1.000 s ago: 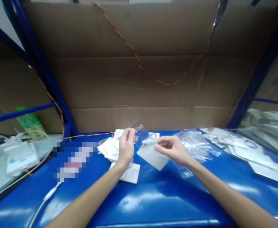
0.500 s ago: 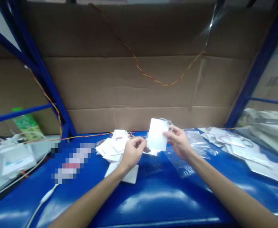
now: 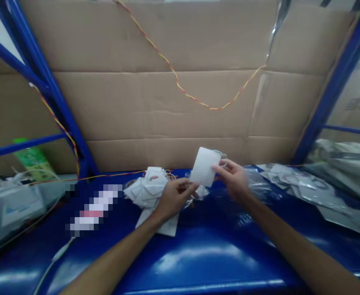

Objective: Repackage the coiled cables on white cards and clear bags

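Observation:
My right hand [image 3: 232, 177] pinches a plain white card [image 3: 204, 167] by its right edge, above the blue tabletop [image 3: 204, 254]. A pale ring-like loop [image 3: 224, 159] shows at the card's upper right corner, by the right fingers. My left hand [image 3: 177, 196] is closed, with thumb and fingertips at the card's lower left corner. Crumpled clear plastic [image 3: 202, 192] lies beneath the card, close to the left fingertips. Beside the left hand is a heap of white cards [image 3: 147, 187], some in clear wrapping.
Clear plastic bags [image 3: 258, 182] lie past my right hand. More white packets [image 3: 311, 186] are piled at the right. A pixelated strip [image 3: 95, 211] with a white cable is on the left. Cardboard [image 3: 167, 106] and blue posts [image 3: 60, 102] stand behind, with a red-yellow wire.
The card has risen slightly and tilted clockwise. My left hand has moved a little right, bringing its fingertips to the card's lower corner. The picture's brightness has shifted.

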{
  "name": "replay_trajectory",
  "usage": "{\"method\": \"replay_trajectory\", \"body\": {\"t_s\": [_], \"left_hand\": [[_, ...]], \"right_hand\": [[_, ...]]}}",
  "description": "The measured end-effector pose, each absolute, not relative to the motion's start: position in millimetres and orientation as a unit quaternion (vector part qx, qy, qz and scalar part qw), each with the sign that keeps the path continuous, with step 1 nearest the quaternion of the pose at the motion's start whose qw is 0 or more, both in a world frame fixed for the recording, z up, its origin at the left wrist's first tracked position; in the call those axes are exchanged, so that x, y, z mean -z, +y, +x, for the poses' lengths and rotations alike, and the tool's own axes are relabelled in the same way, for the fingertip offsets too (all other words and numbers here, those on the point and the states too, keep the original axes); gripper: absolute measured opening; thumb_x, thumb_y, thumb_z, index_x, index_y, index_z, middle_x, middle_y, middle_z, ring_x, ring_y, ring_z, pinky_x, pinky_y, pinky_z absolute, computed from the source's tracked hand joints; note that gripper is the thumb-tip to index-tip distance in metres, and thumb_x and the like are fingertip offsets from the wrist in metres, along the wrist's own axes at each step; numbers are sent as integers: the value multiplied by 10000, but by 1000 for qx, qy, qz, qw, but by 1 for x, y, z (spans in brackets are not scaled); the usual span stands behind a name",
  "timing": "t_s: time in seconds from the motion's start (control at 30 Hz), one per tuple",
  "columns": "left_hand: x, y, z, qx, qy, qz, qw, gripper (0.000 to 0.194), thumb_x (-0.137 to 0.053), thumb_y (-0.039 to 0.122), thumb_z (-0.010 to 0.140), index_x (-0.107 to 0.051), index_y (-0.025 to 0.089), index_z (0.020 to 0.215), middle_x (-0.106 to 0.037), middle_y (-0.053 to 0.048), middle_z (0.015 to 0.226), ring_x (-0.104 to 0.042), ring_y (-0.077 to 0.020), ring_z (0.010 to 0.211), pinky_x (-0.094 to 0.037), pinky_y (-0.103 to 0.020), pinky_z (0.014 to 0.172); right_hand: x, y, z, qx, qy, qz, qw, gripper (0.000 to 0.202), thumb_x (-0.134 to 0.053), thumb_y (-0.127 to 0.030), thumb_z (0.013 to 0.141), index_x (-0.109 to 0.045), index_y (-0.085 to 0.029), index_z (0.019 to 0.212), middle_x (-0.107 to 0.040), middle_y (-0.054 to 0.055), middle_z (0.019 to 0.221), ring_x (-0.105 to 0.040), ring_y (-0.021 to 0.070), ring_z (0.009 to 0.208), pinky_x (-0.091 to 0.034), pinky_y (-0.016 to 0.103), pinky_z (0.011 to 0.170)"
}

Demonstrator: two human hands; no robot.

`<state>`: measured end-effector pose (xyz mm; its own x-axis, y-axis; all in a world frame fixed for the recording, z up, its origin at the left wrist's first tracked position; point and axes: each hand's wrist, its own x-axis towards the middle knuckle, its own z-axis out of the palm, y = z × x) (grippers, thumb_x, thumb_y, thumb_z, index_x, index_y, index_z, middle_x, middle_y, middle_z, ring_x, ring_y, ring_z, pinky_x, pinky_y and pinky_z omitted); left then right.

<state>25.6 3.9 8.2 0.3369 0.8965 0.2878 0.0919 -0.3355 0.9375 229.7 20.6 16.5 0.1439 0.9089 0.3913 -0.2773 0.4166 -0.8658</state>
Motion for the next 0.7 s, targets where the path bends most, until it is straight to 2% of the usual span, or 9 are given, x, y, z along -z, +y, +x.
{"method": "replay_trajectory", "body": {"t_s": [0.17,0.43,0.53,0.63,0.7], "left_hand": [[-10,2,25,-439,369,693,437,403,-679,529,866,-708,157,714,-676,-26,572,-610,-153,452,-477,-258,467],[-8,4,26,-422,370,706,432,364,-728,521,829,-741,161,882,-670,-14,581,-598,-161,501,-454,-260,511],[-7,6,25,-433,378,707,413,361,-713,516,838,-730,162,768,-644,-6,560,-563,-143,502,-420,-246,511],[-7,8,24,-449,383,706,393,390,-707,510,843,-694,160,673,-612,3,542,-531,-129,508,-391,-240,516],[-6,8,24,-454,385,699,396,377,-719,505,833,-694,159,687,-619,1,558,-533,-131,515,-387,-243,516]], "right_hand": [[-15,19,228,-418,-517,-329,670,320,-897,-421,682,-759,-188,852,-758,28,830,-671,175,701,-556,291,608],[-21,14,228,-377,-565,-352,643,295,-870,-436,688,-733,-186,765,-737,20,779,-642,178,703,-533,325,706],[-24,13,229,-363,-584,-363,629,315,-865,-447,668,-704,-179,706,-691,0,706,-606,164,656,-504,308,663],[-25,13,230,-337,-615,-372,607,356,-813,-477,726,-646,-181,618,-590,-25,596,-530,133,588,-445,276,595],[-23,14,230,-330,-627,-380,595,391,-788,-495,758,-622,-186,586,-558,-28,569,-495,126,565,-414,269,567]]}}
